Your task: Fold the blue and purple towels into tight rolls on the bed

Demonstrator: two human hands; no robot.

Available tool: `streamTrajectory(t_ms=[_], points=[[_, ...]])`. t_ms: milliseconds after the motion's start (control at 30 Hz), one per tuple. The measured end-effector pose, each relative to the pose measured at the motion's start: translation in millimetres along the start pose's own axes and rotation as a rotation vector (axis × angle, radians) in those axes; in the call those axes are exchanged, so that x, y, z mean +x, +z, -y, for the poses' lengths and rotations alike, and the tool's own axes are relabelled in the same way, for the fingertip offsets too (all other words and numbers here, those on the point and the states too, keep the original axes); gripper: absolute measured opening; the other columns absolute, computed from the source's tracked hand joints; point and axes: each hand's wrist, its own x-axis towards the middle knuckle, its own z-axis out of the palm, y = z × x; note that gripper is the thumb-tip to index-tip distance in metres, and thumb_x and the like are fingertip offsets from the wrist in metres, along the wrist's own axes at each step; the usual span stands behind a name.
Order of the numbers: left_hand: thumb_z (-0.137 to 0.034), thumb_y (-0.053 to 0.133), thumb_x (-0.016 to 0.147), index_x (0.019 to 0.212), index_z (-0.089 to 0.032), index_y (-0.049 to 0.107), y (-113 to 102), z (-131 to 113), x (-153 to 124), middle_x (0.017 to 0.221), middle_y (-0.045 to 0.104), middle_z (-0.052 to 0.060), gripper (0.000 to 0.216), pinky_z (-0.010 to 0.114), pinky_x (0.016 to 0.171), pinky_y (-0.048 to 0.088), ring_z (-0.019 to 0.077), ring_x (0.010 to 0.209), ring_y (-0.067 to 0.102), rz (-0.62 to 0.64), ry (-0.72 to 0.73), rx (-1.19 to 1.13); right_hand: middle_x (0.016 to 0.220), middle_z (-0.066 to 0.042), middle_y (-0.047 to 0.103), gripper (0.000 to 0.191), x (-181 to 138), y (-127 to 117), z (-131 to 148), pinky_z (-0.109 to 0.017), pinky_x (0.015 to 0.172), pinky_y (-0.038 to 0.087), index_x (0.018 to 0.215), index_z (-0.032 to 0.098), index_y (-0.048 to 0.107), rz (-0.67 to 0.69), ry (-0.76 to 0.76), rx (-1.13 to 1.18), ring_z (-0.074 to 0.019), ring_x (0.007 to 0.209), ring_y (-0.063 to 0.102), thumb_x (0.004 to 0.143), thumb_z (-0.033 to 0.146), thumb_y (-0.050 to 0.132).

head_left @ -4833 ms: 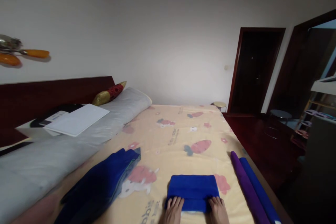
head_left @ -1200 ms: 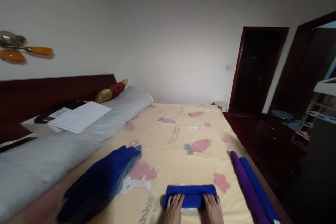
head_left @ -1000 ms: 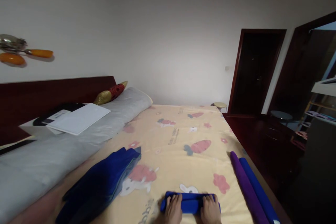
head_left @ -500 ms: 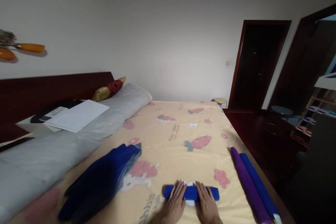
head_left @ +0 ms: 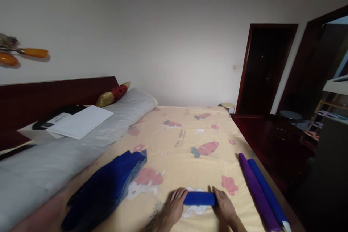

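The left hand (head_left: 176,203) is covering the left end of a rolled blue cloth (head_left: 199,198) and the right hand (head_left: 223,203) is touching its right end, with the middle of the roll showing between them; how tightly the fingers are closing around the ends cannot be told. The roll is lying on the near part of the bed (head_left: 185,172), running roughly level with the bed's far edge. From there the bed's printed top is stretching broadly away to that far edge. Along the bed's right edge a long purple roll (head_left: 257,188) is lying just beside a long blue roll (head_left: 268,192), the blue one being nearer the drop to the floor. On the bed's near left part a dark blue garment (head_left: 104,185) is spreading, well apart from the left hand. A long grey cushion (head_left: 81,156) is filling the bed's left side, bearing a white board (head_left: 81,121). Past the bed's far right corner a stool (head_left: 227,105) is standing.
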Motion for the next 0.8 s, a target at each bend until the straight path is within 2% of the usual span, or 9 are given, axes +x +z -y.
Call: streamTrajectory(t_ms=[133, 233, 300, 367, 500, 633, 700, 800], points=[[-0.012, 0.043, 0.073, 0.126, -0.031, 0.054, -11, 4, -9, 0.125, 0.062, -0.002, 0.057, 0.032, 0.108, 0.030, 0.0168, 0.120, 0.050, 0.073, 0.035, -0.032, 0.129, -0.008, 0.060, 0.067, -6, -15, 1, -0.039, 0.108, 0.035, 0.135, 0.022, 0.051, 0.077, -0.032, 0.010, -0.0242, 0.118, 0.055, 0.068, 0.020, 0.049], [-0.009, 0.041, 0.074, 0.125, -0.028, 0.056, 1, 2, -12, 0.130, 0.059, 0.001, 0.056, 0.037, 0.112, 0.026, 0.0187, 0.126, 0.046, 0.056, -0.010, 0.044, 0.137, -0.008, 0.054, 0.062, -8, -11, 10, -0.045, 0.112, 0.028, 0.133, 0.023, 0.053, 0.084, 0.020, -0.032, -0.0276, 0.128, 0.047, 0.071, 0.023, 0.050], [-0.004, 0.037, 0.074, 0.134, -0.025, 0.050, 20, -5, -8, 0.142, 0.050, 0.002, 0.065, 0.039, 0.115, 0.022, 0.0190, 0.135, 0.038, 0.025, -0.044, 0.088, 0.143, -0.010, 0.046, 0.062, -3, 3, 24, -0.045, 0.112, 0.029, 0.136, 0.018, 0.050, 0.070, 0.038, -0.062, -0.0285, 0.133, 0.041, 0.074, 0.023, 0.048], [-0.001, 0.035, 0.072, 0.142, -0.022, 0.041, 41, -18, 0, 0.151, 0.040, 0.002, 0.073, 0.038, 0.117, 0.022, 0.0185, 0.141, 0.030, 0.023, -0.033, 0.100, 0.146, -0.011, 0.041, 0.066, 6, 24, 40, -0.043, 0.111, 0.031, 0.140, 0.014, 0.044, 0.030, -0.010, -0.081, -0.0280, 0.133, 0.040, 0.075, 0.022, 0.048], [0.000, 0.033, 0.074, 0.143, -0.018, 0.040, 68, -43, 20, 0.150, 0.039, 0.004, 0.072, 0.035, 0.116, 0.031, 0.0178, 0.139, 0.033, 0.009, 0.017, 0.098, 0.139, -0.013, 0.049, 0.062, 23, 68, 65, -0.039, 0.107, 0.037, 0.136, 0.011, 0.049, -0.115, -0.094, -0.146, -0.0267, 0.128, 0.048, 0.074, 0.020, 0.052], [-0.005, 0.041, 0.077, 0.145, -0.022, 0.035, 62, -39, 18, 0.151, 0.037, 0.003, 0.071, 0.040, 0.116, 0.031, 0.0205, 0.139, 0.033, 0.019, 0.107, 0.091, 0.136, -0.010, 0.054, 0.057, 22, 82, 59, -0.038, 0.106, 0.037, 0.133, 0.013, 0.052, -0.166, -0.100, -0.173, -0.0254, 0.124, 0.051, 0.076, 0.018, 0.050], [-0.011, 0.049, 0.077, 0.147, -0.026, 0.031, 53, -25, 9, 0.153, 0.034, 0.001, 0.073, 0.044, 0.117, 0.030, 0.0230, 0.140, 0.032, 0.012, 0.146, 0.093, 0.139, -0.008, 0.051, 0.063, 14, 77, 45, -0.037, 0.108, 0.034, 0.138, 0.016, 0.047, -0.154, -0.121, -0.169, -0.0246, 0.126, 0.049, 0.075, 0.017, 0.050], [-0.018, 0.054, 0.080, 0.148, -0.031, 0.026, 39, -2, -8, 0.154, 0.031, 0.000, 0.075, 0.048, 0.117, 0.028, 0.0254, 0.142, 0.028, -0.012, 0.128, 0.132, 0.141, -0.006, 0.050, 0.068, -3, 62, 17, -0.037, 0.109, 0.033, 0.142, 0.019, 0.042, -0.150, -0.124, -0.184, -0.0243, 0.128, 0.047, 0.074, 0.015, 0.049]])
